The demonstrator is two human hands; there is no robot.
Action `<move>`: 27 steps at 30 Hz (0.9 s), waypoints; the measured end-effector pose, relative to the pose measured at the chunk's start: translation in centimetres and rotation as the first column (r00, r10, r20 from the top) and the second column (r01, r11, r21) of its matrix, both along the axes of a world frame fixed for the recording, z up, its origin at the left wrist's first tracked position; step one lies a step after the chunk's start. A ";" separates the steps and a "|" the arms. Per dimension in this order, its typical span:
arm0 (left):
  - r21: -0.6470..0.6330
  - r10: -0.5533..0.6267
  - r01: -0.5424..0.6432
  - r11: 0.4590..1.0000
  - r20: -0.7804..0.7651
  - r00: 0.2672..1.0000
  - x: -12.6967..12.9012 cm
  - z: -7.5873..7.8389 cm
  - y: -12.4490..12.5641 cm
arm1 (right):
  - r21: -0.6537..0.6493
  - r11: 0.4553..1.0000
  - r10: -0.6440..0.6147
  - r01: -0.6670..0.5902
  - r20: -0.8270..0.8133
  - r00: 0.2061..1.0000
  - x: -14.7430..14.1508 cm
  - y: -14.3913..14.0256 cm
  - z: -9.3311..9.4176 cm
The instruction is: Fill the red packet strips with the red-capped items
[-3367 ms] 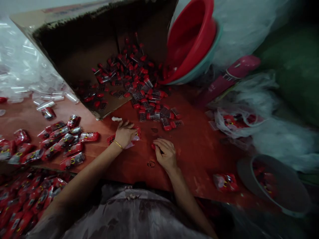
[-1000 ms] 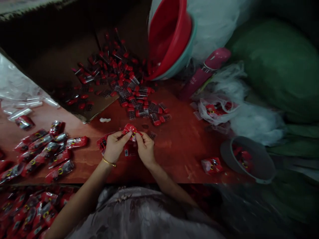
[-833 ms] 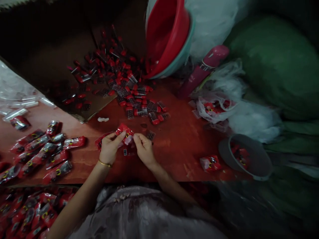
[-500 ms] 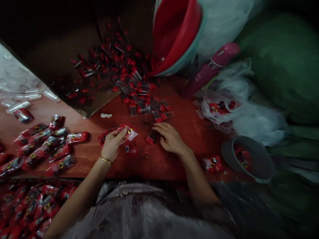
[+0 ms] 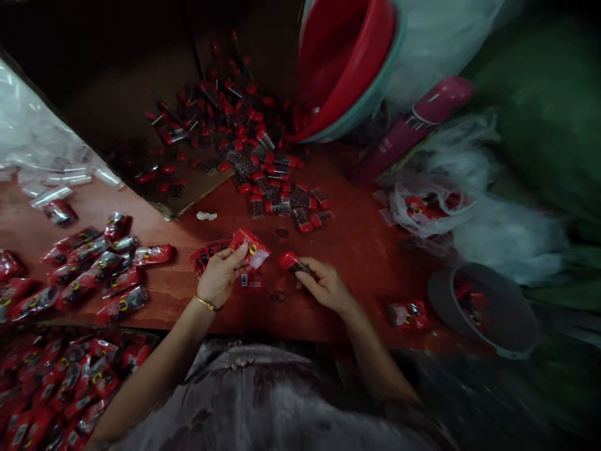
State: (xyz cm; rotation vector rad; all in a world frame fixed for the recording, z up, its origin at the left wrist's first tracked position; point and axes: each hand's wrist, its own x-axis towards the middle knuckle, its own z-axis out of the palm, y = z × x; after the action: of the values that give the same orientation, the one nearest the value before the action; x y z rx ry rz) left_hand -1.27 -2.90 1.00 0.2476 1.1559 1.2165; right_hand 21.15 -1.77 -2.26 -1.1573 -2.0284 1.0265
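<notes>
We see the red counter (image 5: 357, 263) spread out under both hands, with a cardboard box (image 5: 141, 125) lying open far ahead of the left hand and a tilted red basin (image 5: 347, 62) far ahead of the right. Between box and hands lies a heap of red-capped vials (image 5: 277, 188), just ahead of the right hand; a spread of filled packets (image 5: 94, 269) sits well out to the left of the left hand, and a grey bowl (image 5: 483, 313) well out to the right of the right hand. Our left hand (image 5: 220, 279) is closed in a pinch on a red packet (image 5: 251, 245), held just above its fingertips with what looks like the mouth turned toward the right hand. Our right hand (image 5: 326, 287) is closed on one red-capped vial (image 5: 291, 262), whose long axis runs left to right with the red cap leading toward the packet. The vial lies just right of the packet, near but apart, so the gap between cap and packet mouth is what counts, and the right hand is the nearer to the vial heap. Half a second ago the right hand lay flat and open on the counter at the edge of the heap; now it has drawn back toward us with a vial gripped, while the left hand has kept the packet where it was.
</notes>
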 end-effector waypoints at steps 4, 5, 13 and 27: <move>0.002 -0.057 0.057 0.998 0.003 0.998 0.6 -0.1 -0.2 | -0.350 0.934 -0.021 -0.070 -0.251 0.968 -1.2 -2.2 1.2; 0.006 -0.067 0.067 0.998 -0.004 0.998 0.7 0.0 -0.3 | -0.389 0.918 -0.037 -0.076 -0.276 0.960 -1.5 -2.4 1.4; 0.082 -0.136 0.150 0.985 -0.158 0.978 0.3 0.1 -0.8 | -0.386 0.922 -0.098 -0.007 -0.252 0.963 -2.9 -2.0 1.8; 0.135 -0.148 0.162 0.978 -0.108 0.983 1.2 -0.9 -1.4 | -0.376 0.924 -0.191 0.075 -0.282 0.940 -4.2 -2.7 0.6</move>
State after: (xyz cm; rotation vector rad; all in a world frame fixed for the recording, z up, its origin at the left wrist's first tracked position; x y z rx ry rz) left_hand -0.09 -4.28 0.13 0.5020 1.1124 1.1605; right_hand 17.00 -4.51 -1.69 -1.2033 -1.5285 1.4527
